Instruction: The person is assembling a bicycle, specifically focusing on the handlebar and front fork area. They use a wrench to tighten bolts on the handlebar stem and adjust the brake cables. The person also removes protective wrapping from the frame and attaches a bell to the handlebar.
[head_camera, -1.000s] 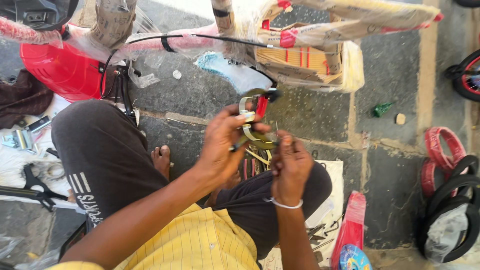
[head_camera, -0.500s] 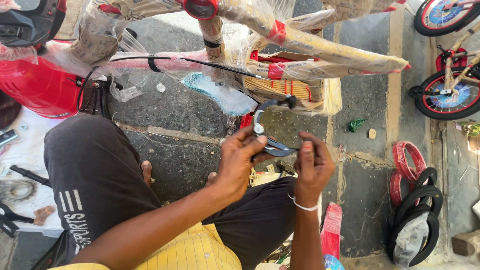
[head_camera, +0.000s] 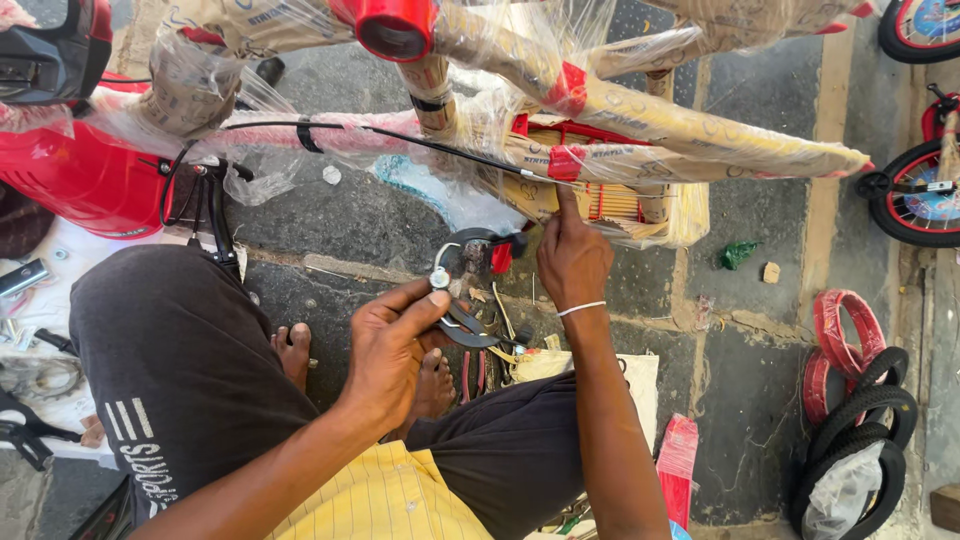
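Brake caliper, black with red pads, pinched in left hand over stone floor, arms pointing up toward wrapped bicycle frame; right hand nearer, fingertip pressed on frame

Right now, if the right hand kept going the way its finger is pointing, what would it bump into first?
The right hand points up at the wrapped bicycle frame. Its fingertip already looks against the paper-and-plastic wrapping near the red tape, so it would probably meet that first, though depth is unclear.
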